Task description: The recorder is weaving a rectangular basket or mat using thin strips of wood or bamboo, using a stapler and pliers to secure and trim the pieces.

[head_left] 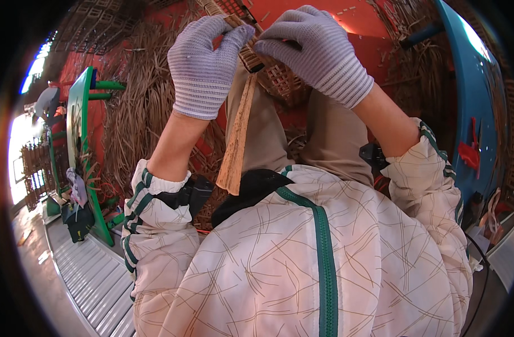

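A woven basket [280, 80] with an open lattice side and a tan, leaf-wrapped rim is tilted above my knees. My left hand [203, 67], in a grey-striped knit glove, pinches the rim with thumb and fingers. On the other side of the rim, my right hand [318, 53], gloved alike, has its fingers curled together against it. Whatever lies between the right fingertips is hidden. A long, flat strip of dried leaf [238, 140] hangs down from the rim between my forearms, its wider end lowest.
Heaps of dried leaf strips [139, 84] lie on the red floor [358, 48] ahead and left. A green-edged table [83, 135] stands left, a blue table [467, 106] right. More lattice baskets [102, 25] are stacked far left. A slatted metal bench [91, 275] is at lower left.
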Available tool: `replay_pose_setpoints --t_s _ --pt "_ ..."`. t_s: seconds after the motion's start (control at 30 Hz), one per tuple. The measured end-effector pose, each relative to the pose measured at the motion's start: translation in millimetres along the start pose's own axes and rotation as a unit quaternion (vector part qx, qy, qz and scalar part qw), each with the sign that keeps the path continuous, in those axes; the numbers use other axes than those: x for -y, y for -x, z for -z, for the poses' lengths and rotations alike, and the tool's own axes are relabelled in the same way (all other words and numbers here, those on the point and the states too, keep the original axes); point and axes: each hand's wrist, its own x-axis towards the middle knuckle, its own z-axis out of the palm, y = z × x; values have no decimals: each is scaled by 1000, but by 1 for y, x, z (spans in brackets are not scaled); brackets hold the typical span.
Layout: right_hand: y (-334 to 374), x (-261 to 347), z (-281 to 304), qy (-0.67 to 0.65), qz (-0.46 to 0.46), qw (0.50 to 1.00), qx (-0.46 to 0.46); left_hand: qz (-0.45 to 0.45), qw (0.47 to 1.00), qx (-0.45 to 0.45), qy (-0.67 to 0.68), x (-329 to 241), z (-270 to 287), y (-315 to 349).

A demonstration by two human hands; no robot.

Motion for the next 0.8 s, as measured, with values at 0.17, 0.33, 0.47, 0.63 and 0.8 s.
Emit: replay_pose_setpoints --t_s 0.17,0.33,0.47,0.63,0.8 --pt "-15 -10 0 -45 -85 989 116 5 1000 -15 3 2 -2 0" --pt "-40 -4 10 -74 -193 946 249 21 998 -17 -57 1 -4 0" --pt "-52 -3 11 -43 -224 919 320 87 996 -30 15 4 -3 -3" --pt "-46 -49 -29 153 109 927 323 -85 988 3 -125 -24 15 4" --pt "-69 -49 -21 156 191 849 468 -124 969 104 -187 -38 16 20"
